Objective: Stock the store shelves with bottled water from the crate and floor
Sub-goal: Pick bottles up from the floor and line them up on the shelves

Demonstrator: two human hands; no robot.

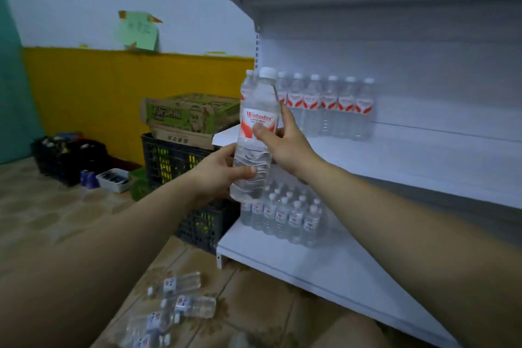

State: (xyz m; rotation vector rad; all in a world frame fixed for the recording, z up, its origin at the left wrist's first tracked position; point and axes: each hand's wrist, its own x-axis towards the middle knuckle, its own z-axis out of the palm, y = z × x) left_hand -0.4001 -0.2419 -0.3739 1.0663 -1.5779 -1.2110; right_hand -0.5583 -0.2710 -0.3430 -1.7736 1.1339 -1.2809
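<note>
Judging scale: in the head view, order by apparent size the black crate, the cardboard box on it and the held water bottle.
1. black crate.
2. cardboard box and held water bottle: alike; the bottle is nearer, so unsure.

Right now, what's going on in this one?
A person holds one water bottle upright in front of white store shelving. The left hand grips its lower body and the right hand holds it at the label. A row of bottles already stands at the back of the middle shelf, and a cluster of bottles sits on the lower shelf. More loose bottles lie on the floor. A black crate beside the shelving carries a cardboard box.
</note>
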